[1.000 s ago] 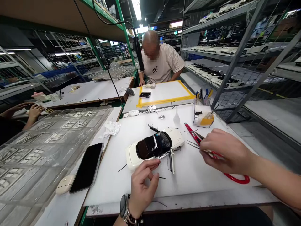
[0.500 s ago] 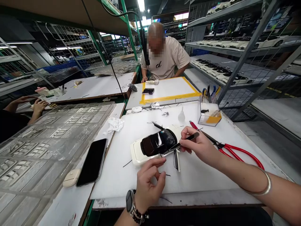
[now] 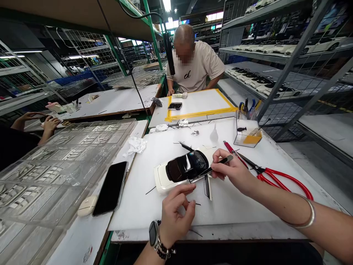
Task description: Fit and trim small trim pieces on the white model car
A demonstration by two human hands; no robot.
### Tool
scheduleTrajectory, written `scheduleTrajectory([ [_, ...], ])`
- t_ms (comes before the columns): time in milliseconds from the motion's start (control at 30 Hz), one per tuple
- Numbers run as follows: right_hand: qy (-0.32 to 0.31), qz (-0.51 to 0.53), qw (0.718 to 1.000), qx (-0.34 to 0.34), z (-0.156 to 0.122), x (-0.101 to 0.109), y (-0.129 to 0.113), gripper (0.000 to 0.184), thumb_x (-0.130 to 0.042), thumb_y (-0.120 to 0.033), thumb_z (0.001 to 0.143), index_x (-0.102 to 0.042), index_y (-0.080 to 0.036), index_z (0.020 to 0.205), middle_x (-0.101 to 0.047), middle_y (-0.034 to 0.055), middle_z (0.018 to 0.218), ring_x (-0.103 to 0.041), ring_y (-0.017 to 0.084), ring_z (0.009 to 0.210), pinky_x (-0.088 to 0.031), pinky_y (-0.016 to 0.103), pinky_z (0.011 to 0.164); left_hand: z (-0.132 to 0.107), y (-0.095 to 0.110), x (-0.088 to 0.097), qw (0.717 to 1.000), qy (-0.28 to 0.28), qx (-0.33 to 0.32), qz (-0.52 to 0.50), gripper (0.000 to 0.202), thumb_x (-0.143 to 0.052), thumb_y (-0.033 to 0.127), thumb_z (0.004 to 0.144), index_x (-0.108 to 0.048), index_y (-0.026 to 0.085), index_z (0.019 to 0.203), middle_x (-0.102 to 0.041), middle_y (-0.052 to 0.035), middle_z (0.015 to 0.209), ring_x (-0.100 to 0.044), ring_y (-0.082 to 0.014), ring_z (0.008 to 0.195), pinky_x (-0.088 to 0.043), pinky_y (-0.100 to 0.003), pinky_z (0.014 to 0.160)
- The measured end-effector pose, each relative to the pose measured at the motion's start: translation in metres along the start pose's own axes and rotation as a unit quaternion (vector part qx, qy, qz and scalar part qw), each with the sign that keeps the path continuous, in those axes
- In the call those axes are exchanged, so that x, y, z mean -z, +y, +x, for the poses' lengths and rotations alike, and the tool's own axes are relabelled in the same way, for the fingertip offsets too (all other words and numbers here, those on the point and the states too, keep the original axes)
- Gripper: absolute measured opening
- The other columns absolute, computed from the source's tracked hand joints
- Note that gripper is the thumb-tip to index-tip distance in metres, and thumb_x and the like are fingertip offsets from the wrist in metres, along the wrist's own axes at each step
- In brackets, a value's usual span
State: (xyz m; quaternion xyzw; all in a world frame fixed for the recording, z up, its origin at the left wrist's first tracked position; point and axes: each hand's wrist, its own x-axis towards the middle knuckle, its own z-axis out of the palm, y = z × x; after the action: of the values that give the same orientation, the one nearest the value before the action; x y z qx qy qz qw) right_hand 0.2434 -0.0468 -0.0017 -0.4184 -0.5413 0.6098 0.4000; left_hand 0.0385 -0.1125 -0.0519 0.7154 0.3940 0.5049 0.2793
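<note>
A white model car with a glossy black roof (image 3: 187, 166) lies on a white work board (image 3: 242, 217), one door (image 3: 207, 186) swung open toward me. My right hand (image 3: 234, 171) is shut on slim black tweezers (image 3: 222, 162), their steel tip touching the car's side near the open door. My left hand (image 3: 176, 210) is curled beside the door, its fingertips apart and nothing visible in them. A thin black strip (image 3: 197, 204) lies just by its thumb. Red-handled scissors (image 3: 278, 180) and a red craft knife (image 3: 233, 149) lie to the right of my right hand.
A clear acrylic box of tools (image 3: 246, 134) stands at the board's far right. On my left lie a black phone (image 3: 110, 188), a clear plastic parts tray (image 3: 55, 173) and a white cloth (image 3: 135, 146). A co-worker (image 3: 195, 62) sits opposite, beyond a yellow-taped board (image 3: 201, 105).
My right hand has moved left from the red tools to the car, bringing the tweezers to its side. The scissors now lie uncovered. Between the last two frames, little has changed.
</note>
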Motion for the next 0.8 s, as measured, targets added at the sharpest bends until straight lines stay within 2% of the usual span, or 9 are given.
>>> scheduleTrajectory([
  [233, -0.010, 0.039, 0.999, -0.004, 0.002, 0.000, 0.002, 0.018, -0.056, -0.023, 0.080, -0.039, -0.020, 0.077, -0.057, -0.0033, 0.057, -0.043, 0.010, 0.052, -0.030, 0.023, 0.052, 0.000, 0.002, 0.001, 1.000, -0.010, -0.008, 0.024, 0.020, -0.052, 0.010, 0.081, -0.047, 0.017, 0.063, -0.065, -0.0094, 0.104, -0.063, -0.0185, 0.097, -0.058, -0.033, 0.080],
  [333, -0.024, 0.033, 0.999, 0.004, 0.004, 0.002, 0.000, 0.017, -0.056, -0.022, 0.080, -0.039, -0.021, 0.077, -0.057, -0.0029, 0.058, -0.045, 0.010, 0.053, -0.030, 0.024, 0.052, 0.007, 0.005, 0.005, 0.987, 0.046, -0.041, 0.147, 0.006, -0.054, 0.013, 0.080, -0.054, 0.018, 0.077, -0.064, -0.0084, 0.099, -0.061, -0.0192, 0.092, -0.054, -0.035, 0.079],
  [367, -0.031, 0.027, 0.999, 0.007, 0.004, 0.003, -0.001, 0.017, -0.056, -0.022, 0.080, -0.040, -0.020, 0.077, -0.057, -0.0028, 0.058, -0.045, 0.010, 0.054, -0.030, 0.024, 0.052, 0.011, 0.006, 0.007, 0.975, 0.076, -0.043, 0.206, 0.007, -0.055, 0.015, 0.080, -0.056, 0.018, 0.086, -0.063, -0.0084, 0.099, -0.060, -0.0204, 0.094, -0.051, -0.037, 0.081],
  [433, -0.044, 0.010, 0.999, 0.012, 0.004, 0.005, -0.004, 0.017, -0.056, -0.022, 0.080, -0.040, -0.020, 0.077, -0.057, -0.0027, 0.060, -0.046, 0.011, 0.055, -0.031, 0.024, 0.053, 0.022, 0.007, 0.009, 0.943, 0.105, -0.023, 0.315, 0.026, -0.058, 0.020, 0.080, -0.054, 0.019, 0.106, -0.062, -0.0095, 0.105, -0.056, -0.0243, 0.102, -0.046, -0.043, 0.089],
  [467, -0.052, -0.002, 0.999, 0.014, 0.005, 0.006, -0.006, 0.016, -0.056, -0.022, 0.081, -0.040, -0.020, 0.077, -0.057, -0.0028, 0.060, -0.046, 0.011, 0.056, -0.032, 0.024, 0.053, 0.028, 0.007, 0.010, 0.930, 0.092, -0.006, 0.355, 0.036, -0.059, 0.024, 0.081, -0.050, 0.019, 0.115, -0.061, -0.0106, 0.111, -0.053, -0.0264, 0.108, -0.043, -0.046, 0.093],
  [533, -0.071, -0.025, 0.997, 0.022, 0.006, 0.007, -0.009, 0.016, -0.055, -0.021, 0.081, -0.040, -0.020, 0.077, -0.056, -0.0032, 0.060, -0.047, 0.011, 0.057, -0.032, 0.024, 0.054, 0.038, 0.006, 0.010, 0.915, 0.030, 0.026, 0.402, 0.049, -0.058, 0.031, 0.082, -0.043, 0.019, 0.127, -0.055, -0.0116, 0.125, -0.046, -0.0300, 0.120, -0.039, -0.049, 0.099],
  [633, -0.096, -0.058, 0.993, 0.032, 0.010, 0.009, -0.014, 0.014, -0.054, -0.020, 0.080, -0.040, -0.020, 0.077, -0.054, -0.0038, 0.060, -0.047, 0.011, 0.058, -0.033, 0.024, 0.056, 0.046, 0.003, 0.010, 0.901, -0.047, 0.059, 0.427, 0.051, -0.055, 0.036, 0.084, -0.042, 0.021, 0.131, -0.049, -0.0102, 0.135, -0.041, -0.0313, 0.127, -0.037, -0.050, 0.102],
  [800, -0.111, -0.116, 0.986, 0.047, 0.014, 0.011, -0.016, 0.013, -0.053, -0.021, 0.079, -0.040, -0.020, 0.078, -0.051, -0.0041, 0.065, -0.047, 0.012, 0.061, -0.034, 0.026, 0.058, 0.049, 0.002, 0.010, 0.898, -0.057, 0.076, 0.429, 0.048, -0.059, 0.035, 0.082, -0.047, 0.022, 0.127, -0.051, -0.0099, 0.132, -0.045, -0.0311, 0.124, -0.039, -0.051, 0.100],
])
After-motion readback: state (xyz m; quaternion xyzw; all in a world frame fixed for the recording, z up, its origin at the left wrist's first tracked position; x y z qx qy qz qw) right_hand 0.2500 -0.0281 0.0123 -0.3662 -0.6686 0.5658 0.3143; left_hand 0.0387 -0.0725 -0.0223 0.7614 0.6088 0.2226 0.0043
